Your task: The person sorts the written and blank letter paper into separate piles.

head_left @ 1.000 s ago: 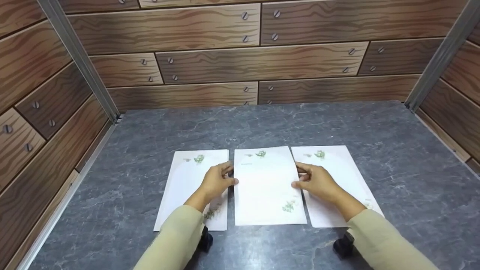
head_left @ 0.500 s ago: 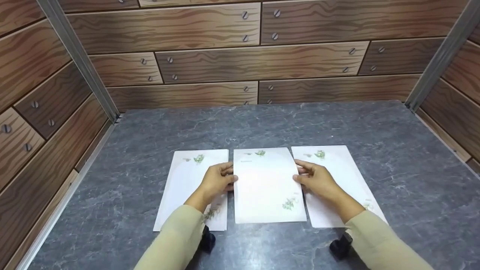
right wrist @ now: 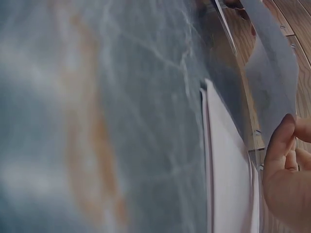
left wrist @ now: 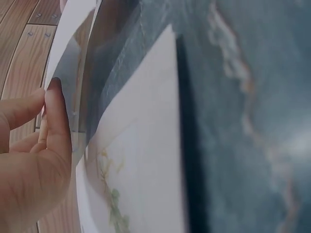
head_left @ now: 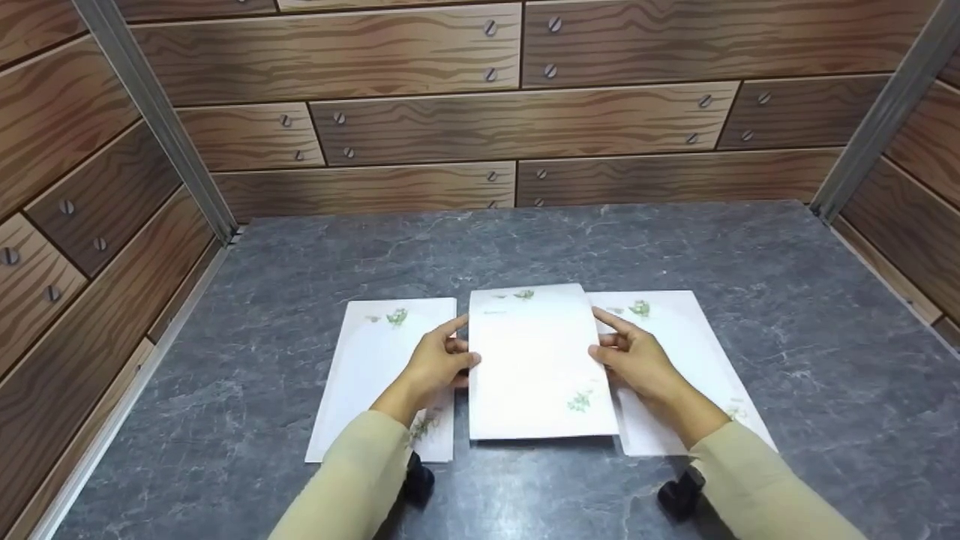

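Observation:
A white letter-size sheet of paper (head_left: pixel 536 360) with green plant prints at its top and lower right is held up at the middle, tilted toward me. My left hand (head_left: pixel 431 364) pinches its left edge, thumb on the front and fingers behind. On the opposite edge my right hand (head_left: pixel 637 360) pinches it the same way, index finger stretched along the side. In the left wrist view the paper (left wrist: pixel 73 22) bends slightly at the left hand (left wrist: pixel 36 165). The right wrist view shows the sheet's back (right wrist: pixel 272 73) above the right hand (right wrist: pixel 286 179).
A left pile of similar printed paper (head_left: pixel 356 375) lies partly under my left forearm. The right pile (head_left: pixel 675 330) is partly covered by my right hand and the held sheet. Wood-patterned walls (head_left: pixel 420 127) enclose the grey marbled table (head_left: pixel 525 247) at back and sides.
The middle sheet has risen off the table, its lower edge now higher with a shadow below, and its top has shifted up and slightly right. Both hands keep their pinch.

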The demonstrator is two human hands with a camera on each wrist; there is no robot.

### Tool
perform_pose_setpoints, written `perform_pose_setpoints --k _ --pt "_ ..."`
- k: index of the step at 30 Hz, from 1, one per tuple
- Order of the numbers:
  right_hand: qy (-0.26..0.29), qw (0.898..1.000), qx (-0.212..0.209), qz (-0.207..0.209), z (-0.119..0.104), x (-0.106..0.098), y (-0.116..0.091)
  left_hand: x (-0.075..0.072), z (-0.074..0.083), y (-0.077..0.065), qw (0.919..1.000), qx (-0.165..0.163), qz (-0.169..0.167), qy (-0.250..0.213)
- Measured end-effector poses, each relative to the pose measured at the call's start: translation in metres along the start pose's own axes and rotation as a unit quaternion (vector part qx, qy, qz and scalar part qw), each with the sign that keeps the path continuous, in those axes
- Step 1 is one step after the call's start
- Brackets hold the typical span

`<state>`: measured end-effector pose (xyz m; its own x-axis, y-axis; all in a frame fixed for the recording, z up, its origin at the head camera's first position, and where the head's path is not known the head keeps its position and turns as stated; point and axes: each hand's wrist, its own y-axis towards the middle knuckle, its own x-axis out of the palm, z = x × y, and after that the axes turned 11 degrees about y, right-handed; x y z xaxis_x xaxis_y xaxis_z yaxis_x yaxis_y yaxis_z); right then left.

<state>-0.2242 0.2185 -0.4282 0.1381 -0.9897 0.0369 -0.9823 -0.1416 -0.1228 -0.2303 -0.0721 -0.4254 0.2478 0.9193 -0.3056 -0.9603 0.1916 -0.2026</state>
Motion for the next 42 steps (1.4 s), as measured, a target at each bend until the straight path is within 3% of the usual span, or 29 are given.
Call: perform_pose_setpoints --k 11,16,42 --pt "0.014 0.999 -0.024 -0.016 -0.007 -0.007 0.0 0.006 0.008 -0.004 1.0 0.006 -0.005 -0.005" --pt "-0.015 0.999 -0.034 -0.009 -0.01 -0.016 -0.003 0.014 0.014 -0.003 0.9999 0.01 0.0 -0.014" --pt "-0.025 0.999 -0.023 -0.021 -0.009 -0.093 -0.025 0.095 0.034 0.009 0.9993 0.02 0.011 -0.029"
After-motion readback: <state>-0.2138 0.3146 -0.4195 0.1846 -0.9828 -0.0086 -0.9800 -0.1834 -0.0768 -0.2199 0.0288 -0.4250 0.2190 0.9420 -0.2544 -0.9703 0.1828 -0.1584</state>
